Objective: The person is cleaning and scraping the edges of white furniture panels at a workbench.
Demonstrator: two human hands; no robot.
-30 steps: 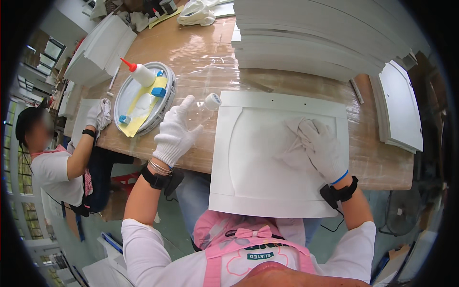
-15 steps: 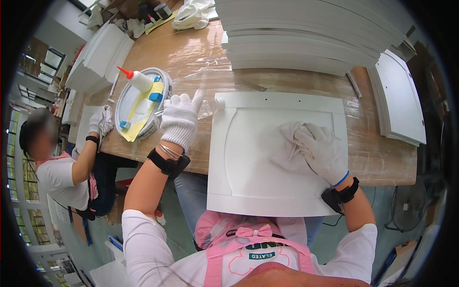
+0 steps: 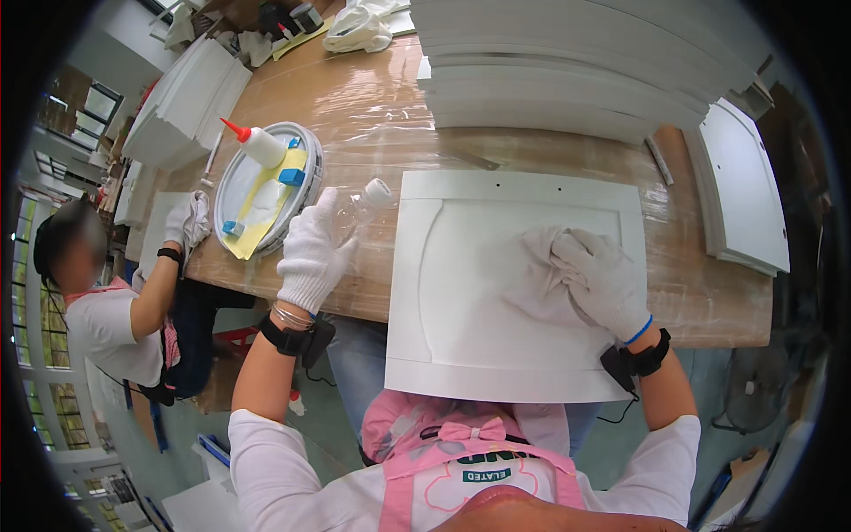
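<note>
My left hand, in a white knit glove, grips a clear plastic bottle with a white cap. The bottle is tilted, its cap towards the white panel. That panel lies on the table's near edge and overhangs it towards me. It has a curved groove and two small dark holes near its far edge. On its right half, my gloved right hand is closed on a whitish cloth, pressed to the surface.
Left of the bottle, a round white lid bears a glue bottle with a red nozzle, yellow paper and blue pieces. White panels are stacked at the back and right. A co-worker wipes with a cloth at far left.
My left hand has drawn back slightly left and nearer to me, and the bottle has come left with it, now more in view. My right hand and cloth have barely moved.
</note>
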